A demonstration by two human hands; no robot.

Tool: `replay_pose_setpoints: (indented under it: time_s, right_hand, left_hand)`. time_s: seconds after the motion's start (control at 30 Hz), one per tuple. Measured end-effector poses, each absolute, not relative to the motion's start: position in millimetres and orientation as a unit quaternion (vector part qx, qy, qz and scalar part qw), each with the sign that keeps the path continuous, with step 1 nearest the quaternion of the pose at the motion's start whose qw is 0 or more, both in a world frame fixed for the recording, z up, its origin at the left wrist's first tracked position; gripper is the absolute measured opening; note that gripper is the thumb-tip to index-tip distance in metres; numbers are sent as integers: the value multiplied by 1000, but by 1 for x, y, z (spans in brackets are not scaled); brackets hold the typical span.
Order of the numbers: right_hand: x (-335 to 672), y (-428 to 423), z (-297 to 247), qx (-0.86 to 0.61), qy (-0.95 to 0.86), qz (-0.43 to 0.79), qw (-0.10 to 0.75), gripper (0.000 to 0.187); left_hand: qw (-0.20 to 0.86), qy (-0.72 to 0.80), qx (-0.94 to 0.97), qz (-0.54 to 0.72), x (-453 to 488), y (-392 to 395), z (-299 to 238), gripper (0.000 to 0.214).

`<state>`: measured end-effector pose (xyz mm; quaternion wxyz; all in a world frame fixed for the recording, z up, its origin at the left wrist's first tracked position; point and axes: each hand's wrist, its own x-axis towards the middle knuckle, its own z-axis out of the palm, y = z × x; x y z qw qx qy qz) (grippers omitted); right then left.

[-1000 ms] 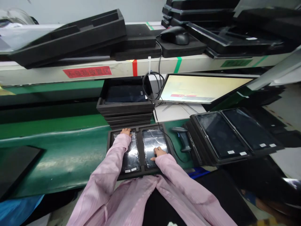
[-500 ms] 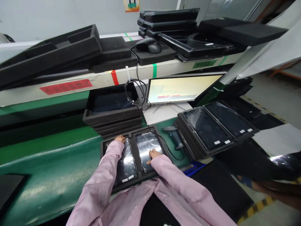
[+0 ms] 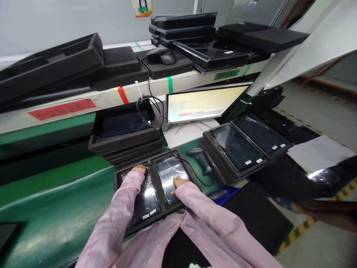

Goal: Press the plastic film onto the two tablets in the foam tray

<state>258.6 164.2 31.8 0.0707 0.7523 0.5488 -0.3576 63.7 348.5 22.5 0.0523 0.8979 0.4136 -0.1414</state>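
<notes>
A black foam tray [image 3: 153,175] lies on the green bench in front of me and holds two film-wrapped dark screens side by side. My left hand [image 3: 139,168] reaches over the left screen [image 3: 145,199] to its far edge, fingers curled there; most of the hand is hidden by the pink sleeve. My right hand [image 3: 177,182] rests flat on the right screen [image 3: 169,169], fingers spread, holding nothing.
A stack of black trays [image 3: 125,139] stands just behind. A handheld scanner [image 3: 201,162] with its cable lies to the right, beside another tray with two screens [image 3: 245,143]. A monitor [image 3: 203,102] glows at the back. The shelf above carries a mouse [image 3: 161,56] and more trays.
The view has swung right and up, so everything shifted left in the picture. Both hands stay on the same two screens in the tray.
</notes>
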Motion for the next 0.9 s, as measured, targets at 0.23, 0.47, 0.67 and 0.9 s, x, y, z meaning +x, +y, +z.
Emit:
replay_pose_setpoints:
  time_s: [0.23,0.47,0.67,0.9]
  right_hand:
    - [259,163,29,754,546,-361,62,43]
    - [259,165,22,752,552,-356,59,47]
    - [259,166,21,745,564,-352,53,44]
    - [254,160,-6,755,560,-340,25,67]
  left_hand:
    - [38,450,883,-129,52,348,25,32]
    - [67,507,857,-66,64,337,8,32]
    - [121,561,818,33,63,341,11,40]
    - [112,540,834,18,14,253,-30,60]
